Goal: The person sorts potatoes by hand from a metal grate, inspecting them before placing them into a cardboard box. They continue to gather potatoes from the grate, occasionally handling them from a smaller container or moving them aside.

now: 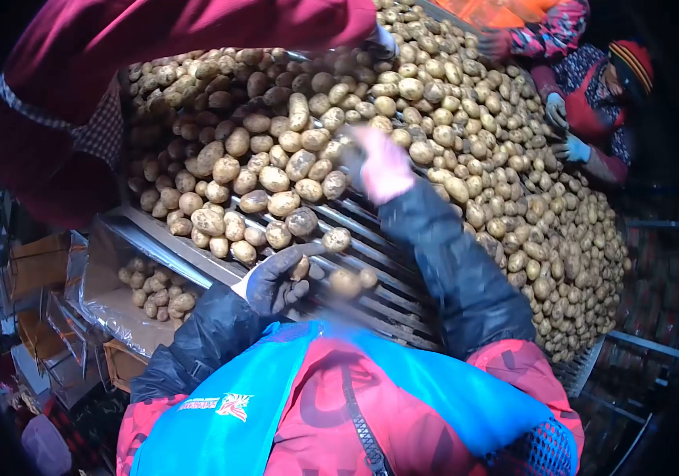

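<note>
Your gloved left hand is closed around one potato, near lower part of slatted grate. Your right hand is blurred, above potato heap; whether it grips something, I cannot tell.

The left hand is half curled, one finger stretched out ahead of the other fingers, its wrist and forearm behind them. Well forward of those fingers, the right hand is blurred, finger pose unclear, its arm extended behind
</note>
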`<state>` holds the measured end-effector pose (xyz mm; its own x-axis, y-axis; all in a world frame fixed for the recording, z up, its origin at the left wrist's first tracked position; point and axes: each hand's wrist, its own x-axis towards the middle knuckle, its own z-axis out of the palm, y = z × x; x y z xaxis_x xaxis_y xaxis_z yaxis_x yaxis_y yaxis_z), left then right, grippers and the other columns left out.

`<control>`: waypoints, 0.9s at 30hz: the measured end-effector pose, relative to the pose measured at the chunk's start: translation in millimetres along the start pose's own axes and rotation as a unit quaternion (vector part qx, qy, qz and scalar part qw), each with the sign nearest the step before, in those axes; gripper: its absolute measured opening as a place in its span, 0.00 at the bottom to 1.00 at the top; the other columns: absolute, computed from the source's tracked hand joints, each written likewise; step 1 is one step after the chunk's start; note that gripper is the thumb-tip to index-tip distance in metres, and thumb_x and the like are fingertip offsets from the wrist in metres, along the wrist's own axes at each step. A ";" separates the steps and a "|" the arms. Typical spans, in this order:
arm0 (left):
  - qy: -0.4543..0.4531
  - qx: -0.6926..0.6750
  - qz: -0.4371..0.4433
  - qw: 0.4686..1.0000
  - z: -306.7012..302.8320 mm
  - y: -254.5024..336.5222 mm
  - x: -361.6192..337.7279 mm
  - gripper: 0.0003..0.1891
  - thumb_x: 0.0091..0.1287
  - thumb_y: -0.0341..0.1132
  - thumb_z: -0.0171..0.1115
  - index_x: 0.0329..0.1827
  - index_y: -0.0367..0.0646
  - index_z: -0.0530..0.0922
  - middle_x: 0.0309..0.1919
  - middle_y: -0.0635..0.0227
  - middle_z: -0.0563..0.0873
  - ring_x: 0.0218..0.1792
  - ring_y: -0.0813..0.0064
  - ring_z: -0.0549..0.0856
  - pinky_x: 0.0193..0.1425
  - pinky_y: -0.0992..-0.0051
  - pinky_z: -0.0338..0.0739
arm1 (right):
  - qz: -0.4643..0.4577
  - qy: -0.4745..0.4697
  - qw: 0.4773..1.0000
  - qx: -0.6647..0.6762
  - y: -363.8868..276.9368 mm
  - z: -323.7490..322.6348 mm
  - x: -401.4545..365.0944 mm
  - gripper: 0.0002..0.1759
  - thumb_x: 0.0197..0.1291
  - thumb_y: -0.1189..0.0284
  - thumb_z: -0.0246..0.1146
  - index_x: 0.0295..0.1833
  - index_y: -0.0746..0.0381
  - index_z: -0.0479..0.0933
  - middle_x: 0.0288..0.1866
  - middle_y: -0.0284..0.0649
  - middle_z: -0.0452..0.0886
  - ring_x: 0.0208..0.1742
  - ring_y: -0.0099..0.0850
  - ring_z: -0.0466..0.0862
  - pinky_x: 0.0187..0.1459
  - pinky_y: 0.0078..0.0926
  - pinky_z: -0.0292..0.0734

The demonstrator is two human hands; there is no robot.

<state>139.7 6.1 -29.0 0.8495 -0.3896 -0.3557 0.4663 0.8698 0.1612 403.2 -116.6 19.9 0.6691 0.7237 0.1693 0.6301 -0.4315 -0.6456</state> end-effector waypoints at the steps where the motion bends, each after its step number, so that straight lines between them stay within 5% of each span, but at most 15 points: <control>1: 0.019 -0.005 0.008 1.000 -5.6 -2.2 -0.3 0.25 0.81 0.44 0.53 0.78 0.49 0.66 0.55 0.66 0.84 0.46 0.77 0.88 0.49 0.83 0.87 | -0.047 0.030 0.992 -0.117 26.0 10.2 32.7 0.17 0.66 0.64 0.64 0.58 0.58 0.81 0.53 0.48 0.84 0.55 0.49 0.84 0.56 0.44 0.80; 4: -0.014 -0.024 0.031 0.999 -0.1 -1.0 -5.6 0.26 0.81 0.45 0.54 0.78 0.47 0.66 0.58 0.63 0.84 0.49 0.76 0.88 0.50 0.81 0.88 | -0.061 -0.176 0.895 -0.406 53.5 21.4 93.3 0.16 0.66 0.67 0.60 0.58 0.55 0.80 0.58 0.47 0.80 0.54 0.45 0.86 0.53 0.46 0.82; 10: -0.068 -0.060 0.040 0.995 -13.6 -6.4 5.7 0.33 0.80 0.52 0.52 0.83 0.51 0.57 0.67 0.56 0.78 0.60 0.64 0.85 0.58 0.66 0.86 | 0.020 -0.221 0.885 -0.410 56.7 47.2 118.3 0.14 0.67 0.71 0.54 0.53 0.58 0.82 0.51 0.49 0.84 0.58 0.45 0.85 0.55 0.46 0.82; 12: -0.051 -0.014 0.050 0.997 -2.6 -1.4 4.9 0.40 0.76 0.58 0.55 0.84 0.47 0.56 0.68 0.57 0.78 0.62 0.63 0.83 0.64 0.61 0.80 | 0.022 -0.162 0.923 -0.348 61.3 36.8 104.5 0.15 0.65 0.69 0.56 0.54 0.59 0.82 0.53 0.50 0.83 0.58 0.48 0.84 0.56 0.45 0.80; 17: -0.069 -0.037 0.037 0.996 -13.5 -3.5 13.6 0.45 0.72 0.72 0.48 0.85 0.59 0.52 0.76 0.57 0.71 0.66 0.58 0.81 0.68 0.52 0.76 | 0.072 0.003 0.994 -0.083 9.8 1.2 21.3 0.17 0.64 0.63 0.70 0.53 0.62 0.85 0.51 0.53 0.86 0.53 0.46 0.87 0.56 0.39 0.80; 19: -0.087 -0.055 0.044 0.994 -9.4 -1.5 14.6 0.44 0.73 0.71 0.48 0.85 0.58 0.51 0.77 0.55 0.69 0.67 0.57 0.80 0.65 0.55 0.80 | -0.031 0.030 0.998 0.043 -12.1 8.0 -25.0 0.17 0.62 0.68 0.70 0.54 0.63 0.84 0.50 0.52 0.86 0.51 0.47 0.87 0.54 0.36 0.82; 20: -0.103 -0.068 0.047 0.991 -7.4 0.0 14.0 0.44 0.74 0.70 0.48 0.85 0.58 0.50 0.78 0.53 0.66 0.68 0.56 0.80 0.62 0.58 0.85 | -0.062 -0.102 0.992 0.049 -54.5 -10.8 -37.9 0.14 0.65 0.69 0.71 0.53 0.64 0.84 0.49 0.49 0.87 0.53 0.40 0.87 0.56 0.35 0.81; 22: -0.077 -0.071 0.052 0.993 -5.5 -4.4 7.2 0.41 0.74 0.69 0.49 0.85 0.64 0.52 0.75 0.58 0.72 0.64 0.60 0.82 0.68 0.60 0.77 | -0.115 -0.160 0.974 0.113 -71.0 -4.0 -63.9 0.19 0.64 0.71 0.70 0.60 0.63 0.81 0.54 0.50 0.85 0.56 0.47 0.85 0.59 0.38 0.80; 23: -0.039 0.168 0.130 0.976 0.4 -5.3 -0.9 0.40 0.75 0.65 0.51 0.85 0.63 0.53 0.73 0.56 0.73 0.63 0.62 0.82 0.66 0.64 0.78 | -0.133 -0.130 0.979 0.085 -66.4 0.5 -63.5 0.21 0.64 0.70 0.70 0.61 0.63 0.80 0.55 0.51 0.84 0.57 0.49 0.84 0.60 0.39 0.79; 24: 0.001 0.397 0.199 0.896 3.8 -4.4 -5.2 0.38 0.77 0.61 0.53 0.85 0.61 0.54 0.72 0.55 0.75 0.62 0.64 0.83 0.65 0.68 0.79 | -0.150 -0.099 0.982 0.055 -54.3 7.1 -63.3 0.23 0.64 0.69 0.70 0.62 0.63 0.79 0.57 0.52 0.83 0.59 0.50 0.83 0.61 0.40 0.78; 25: -0.003 0.046 0.034 0.998 5.7 5.8 3.0 0.34 0.78 0.51 0.55 0.84 0.53 0.58 0.66 0.54 0.79 0.58 0.69 0.84 0.60 0.74 0.81 | -0.143 -0.036 0.989 0.011 -48.5 14.3 -59.5 0.26 0.63 0.66 0.71 0.65 0.63 0.77 0.59 0.53 0.82 0.60 0.51 0.82 0.64 0.43 0.76; 26: -0.003 0.046 0.037 0.998 10.6 7.2 3.0 0.34 0.78 0.51 0.55 0.84 0.53 0.58 0.66 0.54 0.79 0.58 0.69 0.84 0.60 0.74 0.81 | -0.089 -0.058 0.994 -0.026 -41.7 12.7 -57.4 0.29 0.63 0.63 0.70 0.68 0.61 0.75 0.63 0.54 0.79 0.63 0.54 0.79 0.65 0.47 0.74; 27: 0.016 0.036 0.024 0.999 16.5 6.7 0.4 0.32 0.79 0.47 0.55 0.82 0.50 0.60 0.59 0.57 0.81 0.44 0.76 0.81 0.44 0.81 0.77 | -0.092 -0.086 0.989 -0.074 -37.8 18.1 -56.1 0.31 0.64 0.60 0.69 0.70 0.59 0.75 0.66 0.54 0.77 0.66 0.55 0.76 0.67 0.48 0.72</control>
<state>147.2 6.7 -12.8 0.8640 -0.3368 -0.3741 0.4423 0.8628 0.2448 334.7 -131.1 21.4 0.4687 0.8728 0.1362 0.7940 -0.3486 -0.4980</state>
